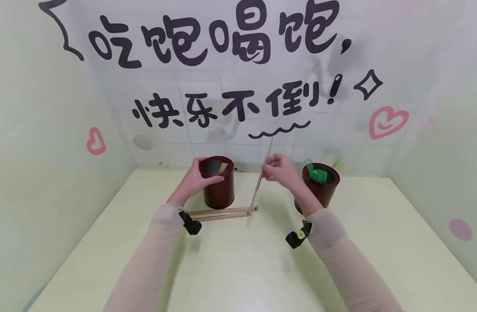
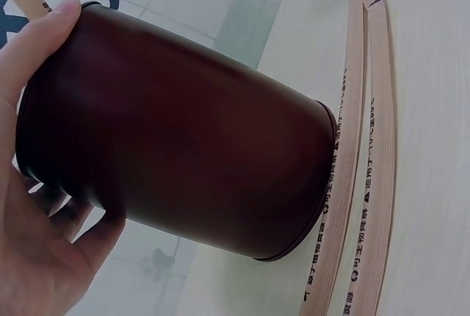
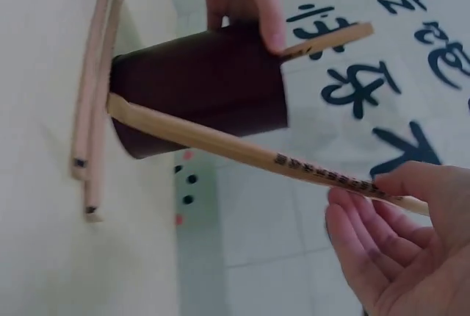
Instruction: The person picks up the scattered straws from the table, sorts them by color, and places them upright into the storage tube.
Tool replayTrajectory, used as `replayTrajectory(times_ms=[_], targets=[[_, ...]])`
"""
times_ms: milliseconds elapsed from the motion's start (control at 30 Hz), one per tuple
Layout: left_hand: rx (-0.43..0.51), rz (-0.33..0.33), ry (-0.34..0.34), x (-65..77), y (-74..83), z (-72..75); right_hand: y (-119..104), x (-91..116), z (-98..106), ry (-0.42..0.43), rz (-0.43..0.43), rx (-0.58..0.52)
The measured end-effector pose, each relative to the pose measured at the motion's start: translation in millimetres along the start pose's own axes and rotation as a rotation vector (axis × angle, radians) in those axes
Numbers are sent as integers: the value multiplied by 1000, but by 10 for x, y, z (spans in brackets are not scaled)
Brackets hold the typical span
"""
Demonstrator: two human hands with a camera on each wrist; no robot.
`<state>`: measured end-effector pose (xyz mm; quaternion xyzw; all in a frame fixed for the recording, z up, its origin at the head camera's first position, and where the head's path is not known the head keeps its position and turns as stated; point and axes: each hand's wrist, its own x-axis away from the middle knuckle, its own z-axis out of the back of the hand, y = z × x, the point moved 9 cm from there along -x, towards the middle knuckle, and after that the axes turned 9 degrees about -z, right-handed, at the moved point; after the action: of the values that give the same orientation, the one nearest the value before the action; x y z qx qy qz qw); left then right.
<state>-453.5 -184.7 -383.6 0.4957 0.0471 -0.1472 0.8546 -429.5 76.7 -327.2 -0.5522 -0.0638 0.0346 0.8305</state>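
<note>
My left hand (image 1: 194, 181) grips a dark red cylindrical holder (image 1: 220, 193) around its rim, thumb on the near side. One paper-wrapped straw (image 3: 334, 40) sticks out of the holder's mouth. Between the thumb and fingers of my right hand (image 1: 280, 171) is another paper-wrapped straw (image 3: 220, 143) with dark print. It slants down, its lower end close to two more wrapped straws (image 2: 371, 162) that lie side by side on the table in front of the holder.
A second dark red holder (image 1: 327, 193) stands on the right, behind my right wrist, with several green pieces (image 1: 317, 175) in it. The pale table (image 1: 238, 264) ends at a white backdrop (image 1: 164, 147) with black writing. Walls rise on both sides.
</note>
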Motion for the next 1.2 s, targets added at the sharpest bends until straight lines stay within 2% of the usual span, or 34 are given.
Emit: replayTrajectory(times_ms=[167, 300, 433, 533, 633, 800, 967, 1200], targets=[[11, 0, -22, 2, -1, -85, -476, 68, 150, 197, 206, 29], [14, 0, -19, 12, 17, -112, -788, 155, 180, 308, 342, 15], [12, -5, -17, 7, 17, -130, -965, 211, 84, 341, 452, -38], [15, 0, -23, 12, 14, -153, -1000, 211, -31, 334, 488, -39], [13, -2, -28, 7, 36, -146, -960, 148, -160, 303, 456, 14], [2, -15, -17, -27, 48, -62, -704, -42, -361, 167, 296, 101], [0, -10, -23, -53, 5, -58, -332, -152, -372, 88, 171, 83], [-14, -11, -3, -25, 6, -1, 74, -231, -498, -9, 70, 18]])
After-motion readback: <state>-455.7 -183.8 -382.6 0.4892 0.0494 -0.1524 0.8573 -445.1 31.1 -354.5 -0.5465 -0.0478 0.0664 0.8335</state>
